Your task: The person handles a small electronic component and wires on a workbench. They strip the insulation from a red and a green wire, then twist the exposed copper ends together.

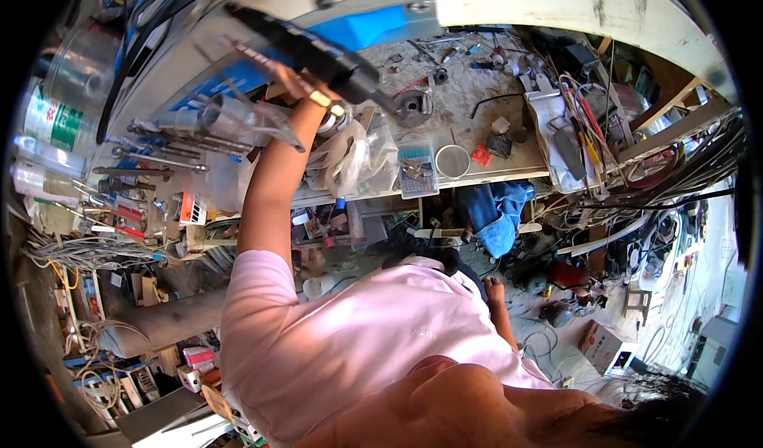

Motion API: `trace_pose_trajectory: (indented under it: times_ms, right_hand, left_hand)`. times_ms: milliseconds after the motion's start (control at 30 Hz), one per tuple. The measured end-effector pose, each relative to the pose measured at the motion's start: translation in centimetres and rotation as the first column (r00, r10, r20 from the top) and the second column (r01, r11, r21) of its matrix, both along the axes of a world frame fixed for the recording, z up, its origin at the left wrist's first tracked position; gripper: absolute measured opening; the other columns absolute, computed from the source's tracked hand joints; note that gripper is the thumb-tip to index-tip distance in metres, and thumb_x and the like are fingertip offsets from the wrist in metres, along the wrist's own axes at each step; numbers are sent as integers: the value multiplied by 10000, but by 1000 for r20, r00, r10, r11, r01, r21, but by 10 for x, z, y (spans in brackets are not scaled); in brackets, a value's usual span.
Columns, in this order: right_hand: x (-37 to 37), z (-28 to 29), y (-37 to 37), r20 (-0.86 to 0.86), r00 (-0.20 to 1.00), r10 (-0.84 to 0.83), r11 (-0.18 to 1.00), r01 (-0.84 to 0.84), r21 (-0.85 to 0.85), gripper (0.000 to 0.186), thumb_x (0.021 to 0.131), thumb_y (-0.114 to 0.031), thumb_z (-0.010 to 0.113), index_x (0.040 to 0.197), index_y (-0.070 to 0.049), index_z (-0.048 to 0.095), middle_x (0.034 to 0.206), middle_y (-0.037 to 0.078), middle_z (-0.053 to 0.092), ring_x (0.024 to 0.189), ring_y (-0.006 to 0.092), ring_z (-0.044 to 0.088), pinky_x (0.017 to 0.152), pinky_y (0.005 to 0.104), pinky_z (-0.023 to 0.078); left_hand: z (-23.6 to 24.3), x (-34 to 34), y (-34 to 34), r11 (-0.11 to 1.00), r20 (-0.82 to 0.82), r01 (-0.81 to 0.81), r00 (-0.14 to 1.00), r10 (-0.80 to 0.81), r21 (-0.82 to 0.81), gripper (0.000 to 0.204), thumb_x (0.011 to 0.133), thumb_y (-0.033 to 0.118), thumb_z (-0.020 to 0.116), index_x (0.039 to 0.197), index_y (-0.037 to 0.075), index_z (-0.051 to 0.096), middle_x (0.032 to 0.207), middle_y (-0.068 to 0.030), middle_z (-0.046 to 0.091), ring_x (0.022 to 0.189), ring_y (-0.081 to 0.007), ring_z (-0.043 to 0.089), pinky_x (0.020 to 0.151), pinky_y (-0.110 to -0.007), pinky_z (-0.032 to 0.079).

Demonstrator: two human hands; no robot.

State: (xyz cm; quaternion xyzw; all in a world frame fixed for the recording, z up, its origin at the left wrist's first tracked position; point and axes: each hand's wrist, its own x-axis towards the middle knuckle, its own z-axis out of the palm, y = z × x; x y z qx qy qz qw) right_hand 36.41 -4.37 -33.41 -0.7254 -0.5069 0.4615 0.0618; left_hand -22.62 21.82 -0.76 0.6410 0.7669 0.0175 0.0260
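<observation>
Slanting lengthwise from ten to four, black tool (308, 50) sits at one o'clock from nearer left hand (297, 85). Fingers (278, 70) blurred; cannot tell if pinching.

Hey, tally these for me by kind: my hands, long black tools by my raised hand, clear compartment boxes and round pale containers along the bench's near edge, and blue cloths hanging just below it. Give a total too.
Hands: 2, left hand and right hand
Long black tool: 1
Clear compartment box: 1
Round pale container: 1
Blue cloth: 1
Total: 6
</observation>
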Motion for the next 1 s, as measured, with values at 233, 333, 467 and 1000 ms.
trace_pose_trajectory:
  times_ms: [233, 333, 467, 1000]
  right_hand:
    - [-5, 4, 15, -31, 999, 13, 1000, -13, -7, 352, 849, -325, 567, 894, 15, 645, 802, 199, 653, 791, 338, 640, 719, 400, 473]
    - [-2, -11, 18, -6, 1000, -5, 1000, 5, -19, 330, 830, -334, 605, 886, -17, 676, 754, 131, 662, 709, 219, 623, 686, 358, 481]
    - [-1, -21, 24, -58, 998, -16, 1000, 18, 21, 298, 842, -314, 600, 886, -30, 683, 761, 108, 665, 699, 200, 618, 677, 341, 477]
    - [-4, -14, 33, -82, 997, 11, 999, -14, -36, 329, 849, -317, 566, 932, -12, 659, 855, 184, 670, 816, 280, 644, 733, 378, 476]
  left_hand:
    - [42, 3, -17, 958, 142, -90, 989, 52, 274, 276, 812, 216, 664, 1008, 31, 605, 963, -191, 645, 875, -353, 625, 745, -401, 489]
    - [58, 10, -14, 944, 245, -66, 969, -17, 324, 309, 796, 220, 688, 1022, 23, 618, 939, -155, 661, 836, -283, 641, 734, -363, 496]
    - [75, 45, -6, 957, 433, 64, 882, -187, 283, 285, 799, 169, 683, 1037, 20, 634, 1010, -105, 658, 823, -200, 638, 734, -332, 500]
    - [69, 141, -12, 821, 424, 495, 702, -571, 286, 148, 763, -31, 584, 881, 37, 641, 950, -91, 608, 907, -267, 598, 787, -344, 478]
